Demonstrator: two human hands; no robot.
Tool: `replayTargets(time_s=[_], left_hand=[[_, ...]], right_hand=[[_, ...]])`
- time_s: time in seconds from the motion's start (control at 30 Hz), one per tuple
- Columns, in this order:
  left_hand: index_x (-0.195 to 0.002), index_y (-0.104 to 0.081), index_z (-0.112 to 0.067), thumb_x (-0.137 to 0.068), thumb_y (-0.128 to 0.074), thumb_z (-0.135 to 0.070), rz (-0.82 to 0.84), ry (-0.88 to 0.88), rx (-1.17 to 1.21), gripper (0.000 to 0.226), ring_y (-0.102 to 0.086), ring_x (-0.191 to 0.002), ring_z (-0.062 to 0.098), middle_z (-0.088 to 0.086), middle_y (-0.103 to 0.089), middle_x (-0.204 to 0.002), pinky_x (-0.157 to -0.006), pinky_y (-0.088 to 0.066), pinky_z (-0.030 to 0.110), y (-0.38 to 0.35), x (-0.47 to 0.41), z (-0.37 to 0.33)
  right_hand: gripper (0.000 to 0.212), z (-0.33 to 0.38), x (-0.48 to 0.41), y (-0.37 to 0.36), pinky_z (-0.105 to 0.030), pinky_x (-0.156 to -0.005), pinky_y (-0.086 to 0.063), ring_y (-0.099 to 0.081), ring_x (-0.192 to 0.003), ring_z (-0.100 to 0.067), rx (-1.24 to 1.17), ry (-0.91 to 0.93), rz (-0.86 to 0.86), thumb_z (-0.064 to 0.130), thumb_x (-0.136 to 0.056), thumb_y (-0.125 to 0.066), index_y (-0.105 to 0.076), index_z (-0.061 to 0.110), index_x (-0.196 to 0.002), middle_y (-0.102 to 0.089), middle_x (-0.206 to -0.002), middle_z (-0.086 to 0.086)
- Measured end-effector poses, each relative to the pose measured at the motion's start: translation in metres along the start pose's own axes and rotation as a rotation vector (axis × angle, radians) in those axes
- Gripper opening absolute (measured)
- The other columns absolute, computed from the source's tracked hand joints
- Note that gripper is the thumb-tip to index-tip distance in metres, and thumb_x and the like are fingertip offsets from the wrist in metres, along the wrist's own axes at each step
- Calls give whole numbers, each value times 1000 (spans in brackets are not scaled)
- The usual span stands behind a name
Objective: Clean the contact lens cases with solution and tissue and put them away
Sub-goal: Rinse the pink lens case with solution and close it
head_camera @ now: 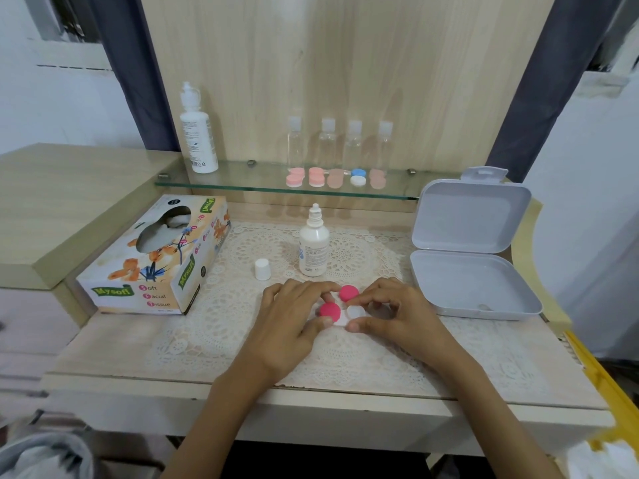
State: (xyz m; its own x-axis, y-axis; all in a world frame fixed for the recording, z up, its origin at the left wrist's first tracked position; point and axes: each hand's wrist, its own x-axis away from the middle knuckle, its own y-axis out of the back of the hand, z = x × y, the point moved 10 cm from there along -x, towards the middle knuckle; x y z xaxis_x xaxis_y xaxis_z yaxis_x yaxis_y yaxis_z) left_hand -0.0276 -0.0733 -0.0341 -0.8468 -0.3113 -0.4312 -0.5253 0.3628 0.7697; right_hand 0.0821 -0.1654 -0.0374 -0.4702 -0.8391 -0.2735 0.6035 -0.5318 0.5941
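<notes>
Left hand (290, 318), right hand (392, 314) close together, fingers curled in pinch, forearms converging

Your table (103, 340) carries a lace mat (345, 354). On the mat you find a bottle (314, 247), cap (262, 269) and lens case (353, 312). A tissue box (155, 257) lies left, an open box (473, 281) right.

Furnishings of a small dressing desk

A white lace doily (221, 326) covers much of the pale wooden desk top (114, 344). Above it, a glass shelf (242, 183) is fixed to the wood-grain back panel (345, 63) and carries four clear travel bottles (327, 143) with white caps, standing in a row. Dark blue curtains (131, 81) hang on either side.
</notes>
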Motion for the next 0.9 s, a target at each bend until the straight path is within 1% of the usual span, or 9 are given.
replayTargets(time_s=[0.1,0.13,0.2,0.3,0.37,0.5,0.67,0.77,0.9], left_hand=[[-125,-37,-49,-82,-56,-9,15,-34,9,62,-32,-112,-13,-40,-43,-109,-102,-11,16,-2,2,-2],[-125,-37,-49,-81,-56,-12,18,-36,6,61,-30,-113,-15,-40,-42,-112,-104,-11,17,-2,1,-3],[-126,-40,-46,-82,-54,-35,-6,-12,-9,47,-30,-115,-13,-35,-42,-116,-104,-17,23,0,0,-2],[-126,-41,-45,-77,-44,-65,-35,60,-14,53,-38,-107,-8,-30,-48,-105,-99,-20,23,2,-2,8],[-125,-43,-44,-80,-47,-63,-15,64,4,49,-39,-104,-7,-29,-50,-100,-99,-20,25,1,-1,9],[-127,-47,-37,-89,-57,-41,-11,59,2,40,-39,-105,-4,-25,-52,-104,-103,-20,31,1,0,9],[-118,-49,-44,-76,-41,-69,-6,57,-53,50,-37,-107,-7,-28,-51,-105,-99,-18,24,-1,-1,7],[-106,-58,-40,-75,-37,-69,2,35,-73,47,-40,-106,-3,-25,-54,-104,-95,-20,25,-4,-3,7],[-105,-60,-40,-76,-41,-63,17,26,-43,42,-41,-106,-1,-26,-55,-105,-94,-20,26,-5,-5,8]], right_hand=[[32,0,0,1,-10,-69,-37,-52,-81,-6,-8,3,-3,34,-64,-84,-76,29,-95,-61,-82,10],[33,1,0,1,-10,-69,-37,-52,-81,-6,-7,7,-2,34,-64,-84,-76,29,-95,-61,-81,10],[33,2,0,0,-10,-69,-37,-52,-81,-6,-2,10,-1,35,-65,-84,-75,30,-96,-61,-82,10],[32,2,0,0,-10,-69,-37,-52,-82,-6,10,6,-4,35,-65,-84,-75,31,-95,-62,-83,10],[32,2,0,0,-10,-69,-37,-52,-82,-6,10,1,-2,34,-65,-84,-75,30,-96,-62,-83,9],[33,1,0,0,-13,-69,-38,-52,-81,-7,0,0,-5,34,-64,-84,-75,29,-95,-62,-82,10],[32,-1,0,0,-11,-70,-37,-52,-81,-6,-3,-2,-13,35,-64,-84,-76,30,-94,-59,-79,16],[32,-2,0,0,-12,-70,-37,-52,-81,-7,3,2,-12,34,-64,-84,-76,30,-95,-59,-79,14],[33,-1,-1,-1,-16,-72,-38,-53,-84,-8,16,14,-5,36,-65,-83,-76,29,-96,-62,-83,9]])
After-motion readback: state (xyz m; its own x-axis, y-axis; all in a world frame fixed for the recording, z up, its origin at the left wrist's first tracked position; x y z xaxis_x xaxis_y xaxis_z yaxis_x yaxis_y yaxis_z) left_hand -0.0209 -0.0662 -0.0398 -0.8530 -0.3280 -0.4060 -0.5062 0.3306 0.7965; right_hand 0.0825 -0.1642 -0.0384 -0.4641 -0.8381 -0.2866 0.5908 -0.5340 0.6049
